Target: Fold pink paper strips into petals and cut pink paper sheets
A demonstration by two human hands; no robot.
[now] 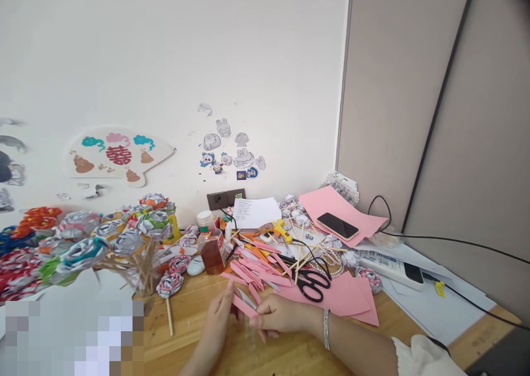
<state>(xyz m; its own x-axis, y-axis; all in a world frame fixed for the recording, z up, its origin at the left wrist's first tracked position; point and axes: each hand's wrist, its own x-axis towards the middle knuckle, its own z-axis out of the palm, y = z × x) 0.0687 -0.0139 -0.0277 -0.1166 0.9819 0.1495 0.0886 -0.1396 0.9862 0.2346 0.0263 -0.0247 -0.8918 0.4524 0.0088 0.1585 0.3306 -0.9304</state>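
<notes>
Low over the wooden table, my left hand [219,312] and my right hand [279,313] face each other with a pink paper strip [245,306] between them. The left fingers close on the strip's left end, and part of them is hidden behind it. My right thumb and fingers pinch its right end. White shows on the strip's folded part. Just beyond my hands lies a pile of pink paper strips [252,270]. Black-handled scissors [312,284] rest on pink paper sheets [348,294] to the right of the pile.
Paper flowers on sticks [128,238] crowd the left side. A jar of amber liquid [212,249] stands behind the strips, near a yellow glue gun [281,231]. A phone [337,225] lies on pink paper. A power strip [389,268] with black cables is at the right.
</notes>
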